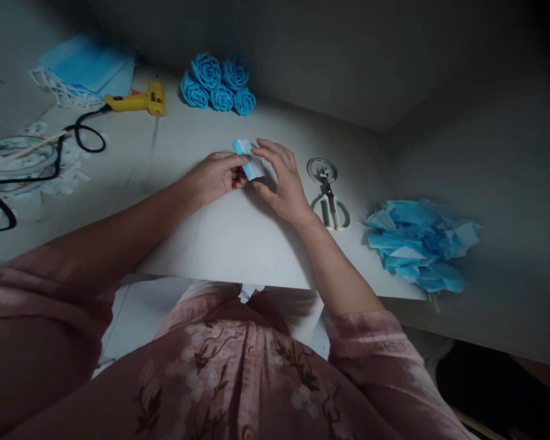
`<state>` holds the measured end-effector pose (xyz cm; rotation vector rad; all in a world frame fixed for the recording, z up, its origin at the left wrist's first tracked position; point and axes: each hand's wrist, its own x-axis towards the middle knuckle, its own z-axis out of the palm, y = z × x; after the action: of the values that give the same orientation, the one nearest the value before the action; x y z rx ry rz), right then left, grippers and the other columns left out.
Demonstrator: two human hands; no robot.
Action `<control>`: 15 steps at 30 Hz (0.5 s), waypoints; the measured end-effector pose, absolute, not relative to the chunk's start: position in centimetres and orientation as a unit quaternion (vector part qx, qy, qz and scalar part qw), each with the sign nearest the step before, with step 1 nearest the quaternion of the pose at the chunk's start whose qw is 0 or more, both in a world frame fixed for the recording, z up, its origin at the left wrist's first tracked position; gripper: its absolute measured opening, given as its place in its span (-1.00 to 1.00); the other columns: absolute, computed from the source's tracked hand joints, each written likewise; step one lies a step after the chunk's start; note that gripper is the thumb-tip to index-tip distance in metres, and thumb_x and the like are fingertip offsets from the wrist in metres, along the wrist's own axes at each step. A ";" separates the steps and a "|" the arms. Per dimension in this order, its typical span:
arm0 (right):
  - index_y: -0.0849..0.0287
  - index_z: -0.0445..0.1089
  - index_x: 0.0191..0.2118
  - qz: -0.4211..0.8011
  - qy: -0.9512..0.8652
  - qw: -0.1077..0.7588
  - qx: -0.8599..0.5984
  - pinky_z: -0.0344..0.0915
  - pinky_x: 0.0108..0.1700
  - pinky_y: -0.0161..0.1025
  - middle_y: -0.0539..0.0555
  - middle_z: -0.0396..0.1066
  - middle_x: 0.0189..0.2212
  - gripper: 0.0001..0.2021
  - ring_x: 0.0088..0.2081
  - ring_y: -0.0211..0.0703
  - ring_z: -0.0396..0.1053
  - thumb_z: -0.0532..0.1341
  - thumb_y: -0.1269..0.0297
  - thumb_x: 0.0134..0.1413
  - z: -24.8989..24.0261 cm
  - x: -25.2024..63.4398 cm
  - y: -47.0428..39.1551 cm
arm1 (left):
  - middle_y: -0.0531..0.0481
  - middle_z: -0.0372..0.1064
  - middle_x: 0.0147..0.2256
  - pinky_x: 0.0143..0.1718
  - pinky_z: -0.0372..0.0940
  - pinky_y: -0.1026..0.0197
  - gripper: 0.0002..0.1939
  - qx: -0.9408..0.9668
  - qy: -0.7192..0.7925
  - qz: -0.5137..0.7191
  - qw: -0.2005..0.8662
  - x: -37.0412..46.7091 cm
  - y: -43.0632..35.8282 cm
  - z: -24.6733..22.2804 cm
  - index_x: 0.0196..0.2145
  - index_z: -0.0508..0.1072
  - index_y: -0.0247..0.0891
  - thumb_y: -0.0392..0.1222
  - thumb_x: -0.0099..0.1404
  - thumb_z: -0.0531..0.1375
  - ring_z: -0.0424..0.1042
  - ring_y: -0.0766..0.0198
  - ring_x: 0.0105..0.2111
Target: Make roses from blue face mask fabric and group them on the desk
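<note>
Apparently mid-fold, the left hand (215, 177) pinches a small blue-and-white piece (255, 168) at upper middle of the frame; the right hand (284, 186), fingers parted, curves beside it. Aligning the edges calls for light, steady pressure.

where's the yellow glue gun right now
In the head view, the glue gun lies at the table's far left, between the stacked blue masks and the blue paper-like roses.

No readable text or labels anywhere.
</note>
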<state>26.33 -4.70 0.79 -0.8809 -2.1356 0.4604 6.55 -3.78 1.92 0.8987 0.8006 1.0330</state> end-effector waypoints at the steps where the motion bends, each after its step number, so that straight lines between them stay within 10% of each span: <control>1: -0.08 0.39 0.25 0.180 -0.838 0.384 -0.344 -0.09 0.53 0.47 0.11 0.26 0.42 -0.52 0.49 0.28 0.07 0.32 -0.01 0.28 0.8 26.3 -4.7 | 0.07 0.40 -0.53 -0.46 0.24 0.26 -0.79 0.407 0.358 0.461 0.702 6.6 -3.9 2.0 -0.44 0.49 -0.28 -0.29 0.35 0.38 0.36 0.38 -0.57; 15: -0.02 0.60 -0.14 0.123 -0.853 0.374 -0.343 0.10 0.47 0.27 0.07 0.39 0.29 -0.85 0.39 0.13 0.22 0.25 0.20 0.39 0.2 26.0 -4.8 | 0.05 0.41 -0.53 -0.48 0.26 0.30 -0.86 0.398 0.343 0.452 0.721 6.6 -4.0 1.8 -0.38 0.47 -0.34 -0.37 0.36 0.30 0.41 0.36 -0.54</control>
<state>25.98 -4.83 0.23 -0.8770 -2.1836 0.3141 6.62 -4.01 1.78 0.8789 0.7587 0.9978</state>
